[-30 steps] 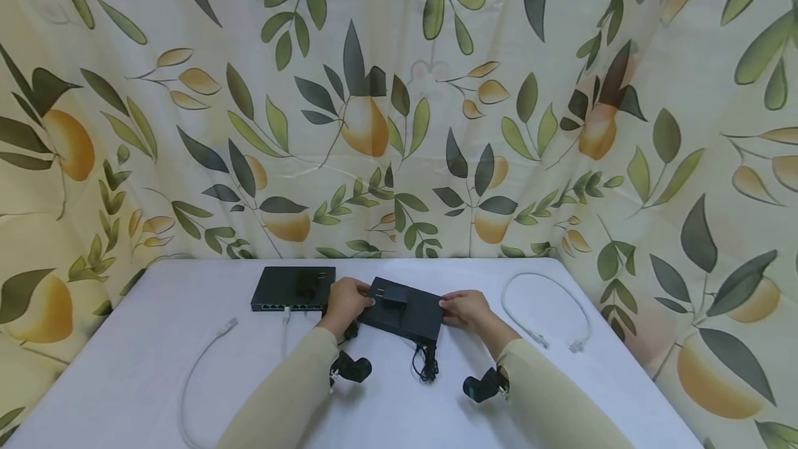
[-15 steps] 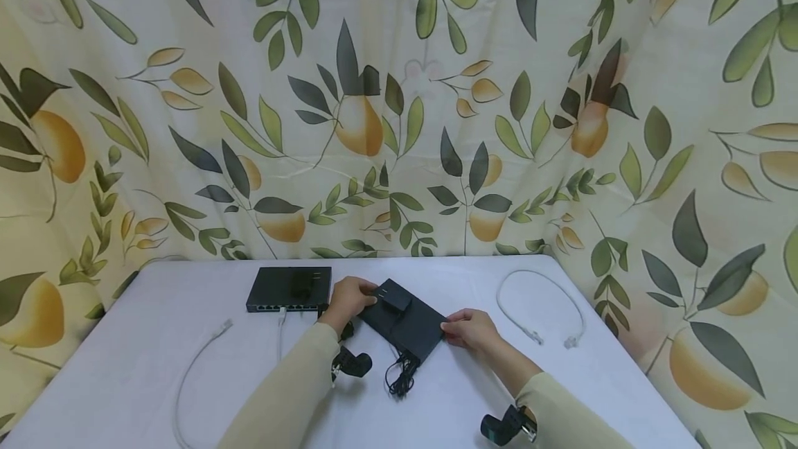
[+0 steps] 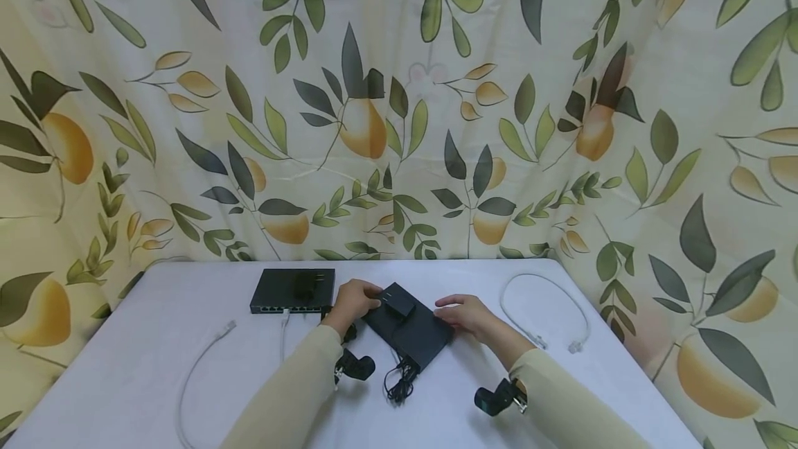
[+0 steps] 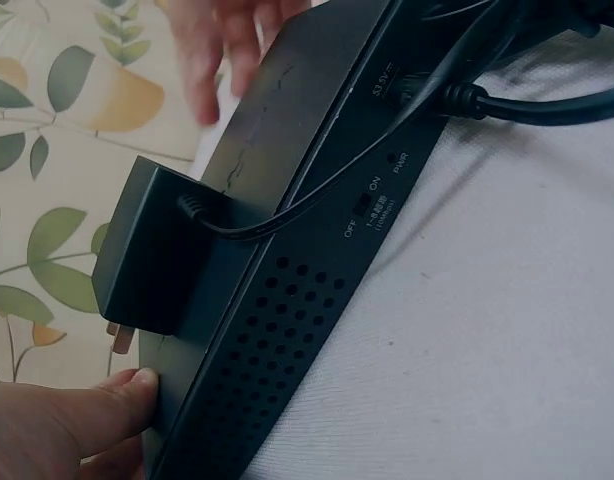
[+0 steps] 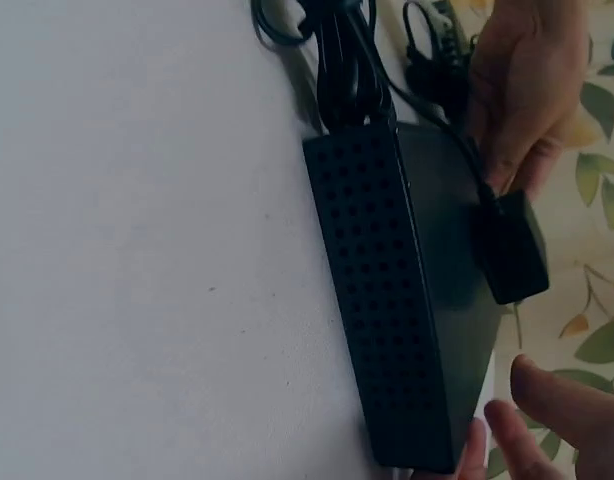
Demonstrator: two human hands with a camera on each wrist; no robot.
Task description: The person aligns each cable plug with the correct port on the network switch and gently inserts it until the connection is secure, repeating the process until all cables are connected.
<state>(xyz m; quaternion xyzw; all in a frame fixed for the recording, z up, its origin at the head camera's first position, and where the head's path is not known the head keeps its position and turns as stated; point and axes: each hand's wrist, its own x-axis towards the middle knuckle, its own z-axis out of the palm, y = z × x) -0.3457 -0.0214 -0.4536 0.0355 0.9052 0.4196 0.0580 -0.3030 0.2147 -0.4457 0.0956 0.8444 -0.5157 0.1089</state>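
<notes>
A black network switch lies turned at an angle near the middle of the table, with a black power adapter on top. The adapter's bundled cord hangs at the near end; the left wrist view shows a lead in the switch's power socket. My left hand pinches the left corner, thumb on top, its fingers mostly hidden. My right hand is at the right corner with fingers extended. In the right wrist view its thumb stands off the switch; some fingertips show by the edge, contact unclear.
A second black network switch stands behind on the left, with an adapter on it and a white Ethernet cable plugged in. Loose white cables lie at left and right. A patterned curtain surrounds the table.
The switch has turned clockwise, its cord bundle swinging leftward and nearer. My right hand, which was pinching the right corner, has loosened its fingers. My left hand keeps its pinch.
</notes>
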